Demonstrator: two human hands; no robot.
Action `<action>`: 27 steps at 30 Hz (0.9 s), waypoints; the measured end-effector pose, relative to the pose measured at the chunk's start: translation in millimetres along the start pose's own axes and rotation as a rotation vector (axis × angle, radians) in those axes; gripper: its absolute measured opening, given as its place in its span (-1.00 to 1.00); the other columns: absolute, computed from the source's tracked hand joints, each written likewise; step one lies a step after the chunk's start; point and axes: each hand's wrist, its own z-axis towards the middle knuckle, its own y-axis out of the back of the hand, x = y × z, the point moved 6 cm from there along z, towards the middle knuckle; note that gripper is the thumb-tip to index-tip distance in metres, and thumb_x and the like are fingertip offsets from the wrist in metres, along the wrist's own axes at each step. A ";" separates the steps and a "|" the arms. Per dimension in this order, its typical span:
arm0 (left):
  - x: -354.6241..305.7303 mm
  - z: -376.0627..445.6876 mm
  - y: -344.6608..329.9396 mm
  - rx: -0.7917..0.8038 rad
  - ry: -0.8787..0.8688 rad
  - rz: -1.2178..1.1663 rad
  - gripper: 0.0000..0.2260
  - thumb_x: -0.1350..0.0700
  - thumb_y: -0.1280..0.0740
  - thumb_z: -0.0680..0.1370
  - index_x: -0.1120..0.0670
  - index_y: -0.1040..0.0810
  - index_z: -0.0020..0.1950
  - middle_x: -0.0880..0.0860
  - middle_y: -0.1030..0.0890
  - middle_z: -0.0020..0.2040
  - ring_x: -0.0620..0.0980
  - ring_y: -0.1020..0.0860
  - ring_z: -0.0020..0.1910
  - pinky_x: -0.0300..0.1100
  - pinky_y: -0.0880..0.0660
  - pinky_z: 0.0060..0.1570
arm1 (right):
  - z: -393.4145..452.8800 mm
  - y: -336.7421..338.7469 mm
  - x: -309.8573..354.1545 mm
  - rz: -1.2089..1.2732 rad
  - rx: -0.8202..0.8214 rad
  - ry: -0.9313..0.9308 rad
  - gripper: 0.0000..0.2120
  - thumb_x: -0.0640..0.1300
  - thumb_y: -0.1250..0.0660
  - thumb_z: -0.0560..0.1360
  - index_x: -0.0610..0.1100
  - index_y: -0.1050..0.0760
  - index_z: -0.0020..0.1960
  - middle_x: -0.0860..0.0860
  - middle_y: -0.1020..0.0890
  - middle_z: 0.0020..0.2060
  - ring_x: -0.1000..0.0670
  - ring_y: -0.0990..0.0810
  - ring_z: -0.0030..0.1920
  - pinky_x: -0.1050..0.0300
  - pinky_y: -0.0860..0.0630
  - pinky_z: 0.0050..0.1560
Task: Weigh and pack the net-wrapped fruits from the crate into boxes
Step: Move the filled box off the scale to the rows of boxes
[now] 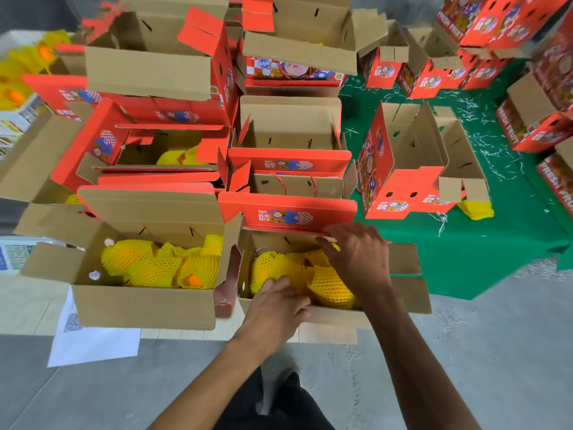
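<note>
Right in front of me stands an open red cardboard box (403, 259) holding several fruits in yellow foam net (328, 287). My left hand (276, 308) reaches over the box's near wall and rests on the fruits with fingers spread. My right hand (356, 252) is at the box's far rim, its fingers curled on the edge of the red back flap (288, 214). A second open box (142, 305) to the left also holds net-wrapped fruits (161, 265).
Many open red-and-brown boxes (288, 131) are stacked behind, some with yellow net fruit inside. A green cloth (496, 243) with paper shreds covers the surface at right, with more boxes on it. White paper sheets (93, 342) hang over the near edge at left. Grey floor lies below.
</note>
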 end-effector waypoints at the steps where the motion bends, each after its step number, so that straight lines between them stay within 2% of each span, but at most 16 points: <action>1: -1.2 -0.1 2.6 0.000 -0.006 0.001 -0.71 -0.13 -0.11 0.70 -0.07 -0.56 0.20 -0.14 -0.61 0.14 -0.08 -0.30 0.27 -0.14 -0.13 0.19 | 0.1 -1.4 3.7 0.002 0.024 0.015 -0.86 -0.01 -0.55 0.46 -0.08 -0.69 -0.11 -0.03 -0.72 -0.22 -0.18 -0.67 -0.21 0.00 -0.55 -0.18; 5: -10.1 -3.3 11.6 0.011 -0.066 0.001 -0.73 -0.09 -0.12 0.71 -0.04 -0.59 0.09 -0.12 -0.64 0.03 -0.09 -0.34 0.22 -0.11 -0.17 0.25 | 5.4 10.7 6.4 -0.024 0.012 0.010 -0.85 -0.02 -0.56 0.45 -0.06 -0.67 -0.20 -0.04 -0.69 -0.33 -0.18 -0.65 -0.35 0.07 -0.53 -0.31; 8: -15.0 -15.3 14.5 -0.041 -0.112 -0.035 -0.73 -0.08 -0.14 0.70 -0.04 -0.59 0.02 -0.12 -0.64 -0.03 -0.10 -0.35 0.15 -0.12 -0.21 0.23 | 2.1 30.4 8.3 -0.064 -0.042 0.022 -0.79 0.04 -0.44 0.52 -0.05 -0.62 -0.22 -0.06 -0.65 -0.37 -0.20 -0.60 -0.38 0.07 -0.49 -0.33; 12: -22.9 -34.0 19.8 -0.141 -0.185 -0.062 -0.73 -0.10 -0.12 0.67 -0.06 -0.57 -0.02 -0.12 -0.62 -0.09 -0.11 -0.33 0.09 -0.12 -0.22 0.17 | -8.3 55.1 16.0 -0.109 -0.030 -0.015 -0.69 0.11 -0.29 0.58 -0.06 -0.60 -0.20 -0.11 -0.63 -0.33 -0.24 -0.58 -0.34 0.03 -0.45 -0.32; 16: -36.4 -57.4 24.3 -0.218 -0.256 -0.102 -0.75 -0.10 -0.17 0.67 -0.07 -0.59 -0.04 -0.13 -0.62 -0.12 -0.11 -0.35 0.07 -0.17 -0.18 0.08 | -21.1 84.1 34.0 -0.117 -0.065 0.005 -0.72 0.06 -0.36 0.56 -0.08 -0.58 -0.24 -0.11 -0.60 -0.37 -0.24 -0.56 -0.37 0.05 -0.41 -0.37; 19: -43.8 -81.7 28.5 -0.263 -0.315 -0.121 -0.80 -0.03 -0.25 0.65 -0.04 -0.57 -0.14 -0.13 -0.60 -0.20 -0.08 -0.38 -0.01 -0.12 -0.32 0.03 | -38.0 100.0 48.5 -0.108 -0.072 0.000 -0.80 0.01 -0.44 0.53 -0.08 -0.62 -0.19 -0.10 -0.65 -0.33 -0.25 -0.59 -0.31 -0.01 -0.46 -0.31; 23: -43.7 -123.4 28.5 -0.191 -0.333 -0.163 -0.79 -0.07 -0.23 0.65 -0.05 -0.57 -0.10 -0.11 -0.60 -0.15 -0.07 -0.37 0.04 -0.10 -0.27 0.09 | -71.3 119.8 82.0 -0.153 -0.114 0.044 -0.81 0.01 -0.52 0.49 -0.06 -0.61 -0.20 -0.04 -0.66 -0.33 -0.18 -0.60 -0.30 0.01 -0.47 -0.25; 27: -41.0 -184.8 24.2 -0.155 -0.328 -0.197 -0.79 -0.04 -0.24 0.67 -0.02 -0.53 -0.12 -0.06 -0.61 -0.11 0.00 -0.38 0.08 -0.08 -0.21 0.10 | -101.6 130.6 125.1 -0.177 -0.090 0.041 -0.81 0.00 -0.53 0.46 -0.06 -0.61 -0.23 -0.06 -0.66 -0.34 -0.19 -0.63 -0.27 0.00 -0.49 -0.22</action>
